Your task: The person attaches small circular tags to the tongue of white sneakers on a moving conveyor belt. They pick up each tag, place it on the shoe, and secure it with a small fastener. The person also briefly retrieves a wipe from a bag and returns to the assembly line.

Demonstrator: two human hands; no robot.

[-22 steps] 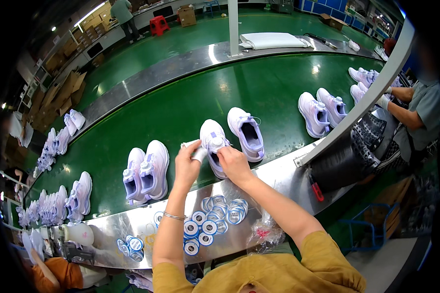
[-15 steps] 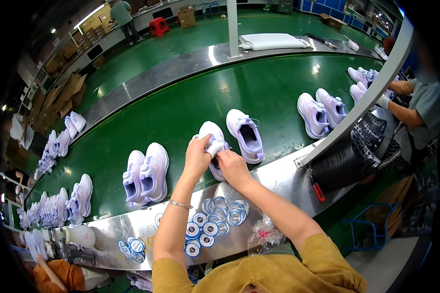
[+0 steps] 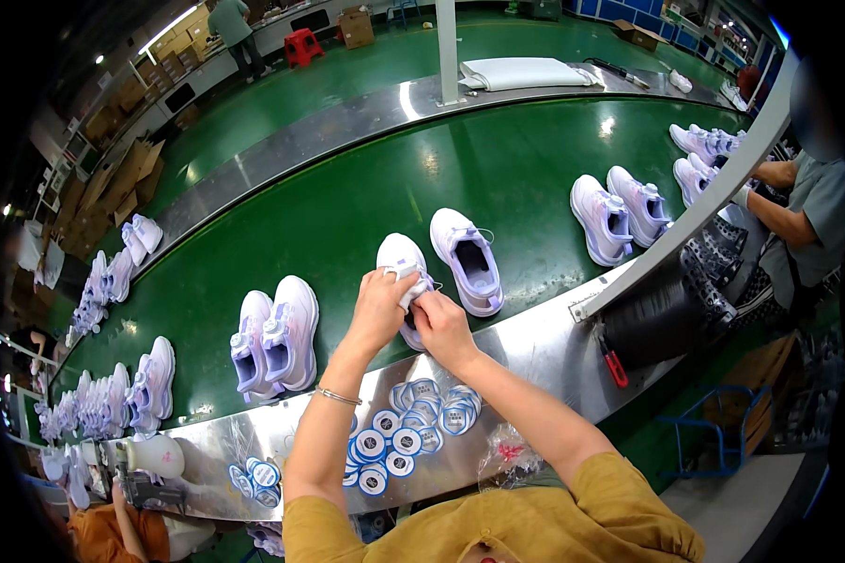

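Left hand (image 3: 378, 305), fingers curled, holds white cloth (image 3: 410, 293) against a shoe (image 3: 397, 248) beneath both hands. Right hand (image 3: 447, 330) bunches beside it; grip hidden, cannot tell. Apparently wiping; the next move calls for keeping the shoe steady.

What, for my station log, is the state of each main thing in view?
Left hand: closed on white cloth
White cloth: bunched, against handled shoe
Right hand: at the same shoe, grip unclear
Handled shoe: upright on belt, partly hidden
Neighbouring shoe: upright, opening uncovered
Round labels: loose, overlapping
Clear plastic: crumpled
Red stool: upright, unoccupied
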